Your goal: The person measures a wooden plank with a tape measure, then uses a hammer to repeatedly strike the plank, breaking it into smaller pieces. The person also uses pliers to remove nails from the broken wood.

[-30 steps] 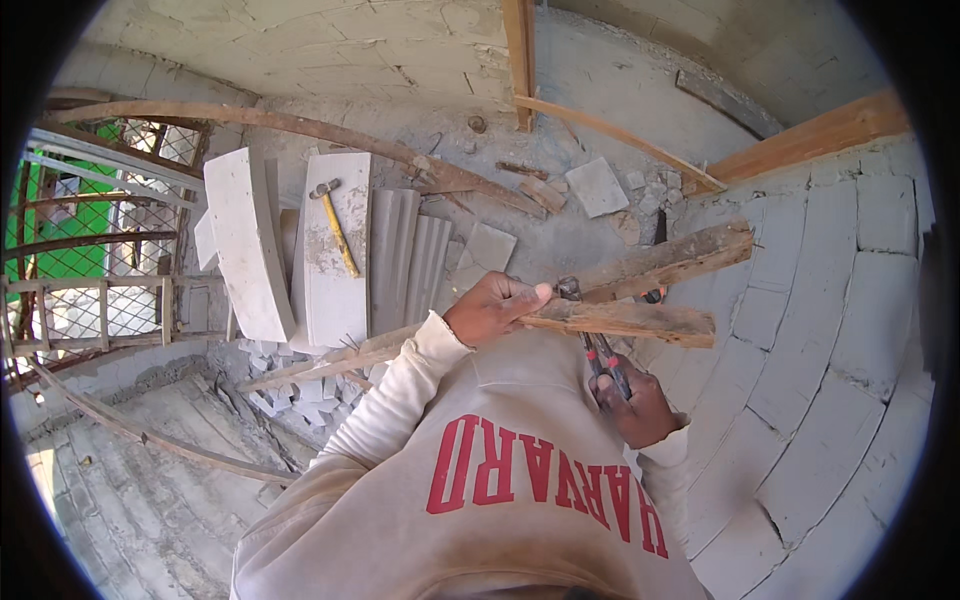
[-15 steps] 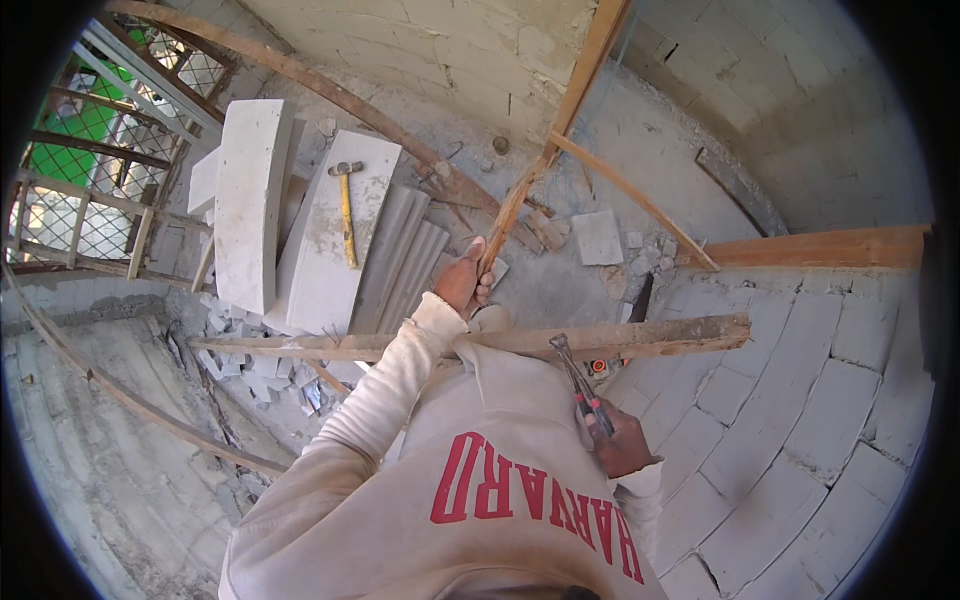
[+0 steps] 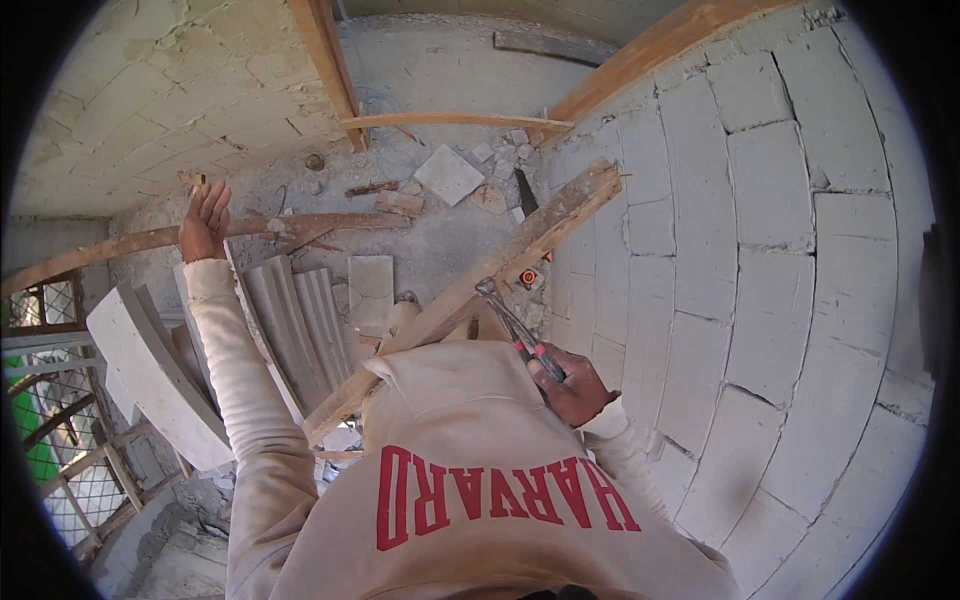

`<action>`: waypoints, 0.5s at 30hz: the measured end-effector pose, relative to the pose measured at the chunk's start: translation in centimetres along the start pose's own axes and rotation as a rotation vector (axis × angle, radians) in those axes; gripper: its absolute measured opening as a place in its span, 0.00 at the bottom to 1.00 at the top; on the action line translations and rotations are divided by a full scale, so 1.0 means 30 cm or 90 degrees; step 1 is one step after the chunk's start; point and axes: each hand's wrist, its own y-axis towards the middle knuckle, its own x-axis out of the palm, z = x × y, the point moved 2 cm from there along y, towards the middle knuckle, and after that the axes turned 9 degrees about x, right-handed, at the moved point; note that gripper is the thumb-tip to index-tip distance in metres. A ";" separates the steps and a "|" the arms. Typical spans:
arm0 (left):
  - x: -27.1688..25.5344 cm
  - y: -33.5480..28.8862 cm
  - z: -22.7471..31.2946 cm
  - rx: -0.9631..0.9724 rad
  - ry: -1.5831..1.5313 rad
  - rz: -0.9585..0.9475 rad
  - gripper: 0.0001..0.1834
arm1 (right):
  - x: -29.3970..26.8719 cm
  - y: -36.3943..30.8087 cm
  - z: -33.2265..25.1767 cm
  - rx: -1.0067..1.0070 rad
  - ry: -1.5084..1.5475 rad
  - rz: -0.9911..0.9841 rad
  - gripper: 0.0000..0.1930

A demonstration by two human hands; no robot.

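Note:
My left arm stretches out to the far left, and my left hand [image 3: 205, 225] is open with its fingers extended. Beside its fingertips shows a small tan piece [image 3: 191, 180] that I cannot make out clearly. My right hand [image 3: 570, 388] is closed round the red and black handles of a pair of pincers [image 3: 513, 325], the metal jaws pointing away from me. Those jaws overlap a long rough timber [image 3: 455, 305] that crosses diagonally in front of my body. Pale block slabs [image 3: 290, 320] lean in a stack beyond my left forearm.
A large pale slab [image 3: 150, 370] stands at the left near a wire-mesh window frame [image 3: 75, 440]. Rubble and a square tile-like block [image 3: 449, 175] lie on the floor ahead. An upright wooden post [image 3: 325, 70] joins a thin crosspiece [image 3: 450, 119]. A block wall [image 3: 770, 280] fills the right.
My left hand has let go of the splintered wood strip and swung far out to the left, its fingers opening. My view has turned right. The pincers stay in my right hand.

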 end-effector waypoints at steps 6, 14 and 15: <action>0.272 -0.414 -0.372 -0.173 0.148 -0.188 0.28 | -0.003 -0.059 0.103 0.082 0.086 0.183 0.19; 0.644 -0.920 -0.247 -0.127 0.072 -0.495 0.27 | -0.077 -0.021 0.187 0.019 0.129 0.271 0.19; 0.674 -0.944 -0.214 -0.123 0.059 -0.566 0.28 | -0.062 0.009 0.147 -0.013 0.102 0.267 0.18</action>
